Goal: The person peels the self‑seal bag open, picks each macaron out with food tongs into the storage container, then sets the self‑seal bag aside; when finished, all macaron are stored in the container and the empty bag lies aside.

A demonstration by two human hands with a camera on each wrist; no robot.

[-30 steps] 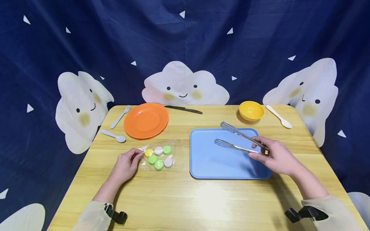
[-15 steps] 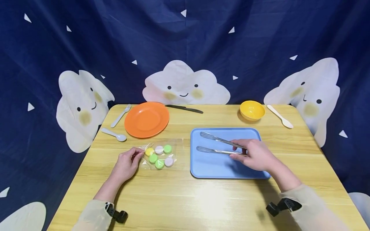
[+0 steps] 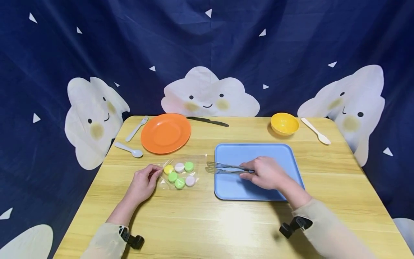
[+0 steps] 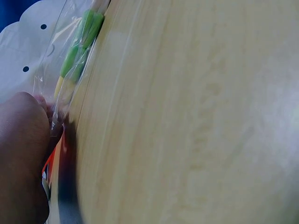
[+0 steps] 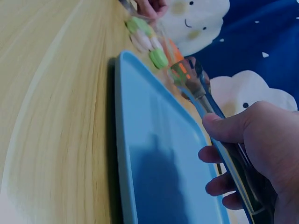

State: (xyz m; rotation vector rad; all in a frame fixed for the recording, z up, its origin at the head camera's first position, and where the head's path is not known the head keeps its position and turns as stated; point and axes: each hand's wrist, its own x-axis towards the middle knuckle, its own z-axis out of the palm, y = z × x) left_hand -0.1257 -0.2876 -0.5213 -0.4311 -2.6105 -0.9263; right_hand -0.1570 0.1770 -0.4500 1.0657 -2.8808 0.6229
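Observation:
My left hand (image 3: 144,183) pinches the left edge of a clear plastic bag (image 3: 201,172) on the table. Inside the bag lie several round macarons, yellow, green and pale lilac; a green macaron (image 3: 189,166) is at its upper right. Metal tongs (image 3: 231,168) are gripped in my right hand (image 3: 265,173), above a blue tray (image 3: 226,192). The tongs' slotted ends point left, close together, just past the tray's left rim and near the bag. In the right wrist view, thumb and fingers wrap the tongs' arms (image 5: 233,163). The left wrist view shows the bag (image 4: 70,60) partly hidden by the hand.
Behind the bag is an orange plate (image 3: 166,133), with a fork (image 3: 137,128) and a spoon (image 3: 129,149) to its left. A black knife (image 3: 208,121) lies at the back edge. A yellow bowl (image 3: 284,124) and a cream spoon (image 3: 315,131) stand back right.
My right hand has moved left over the tray with the tongs. The tongs' ends have come closer together and near the bag. My left hand stays at the bag's edge.

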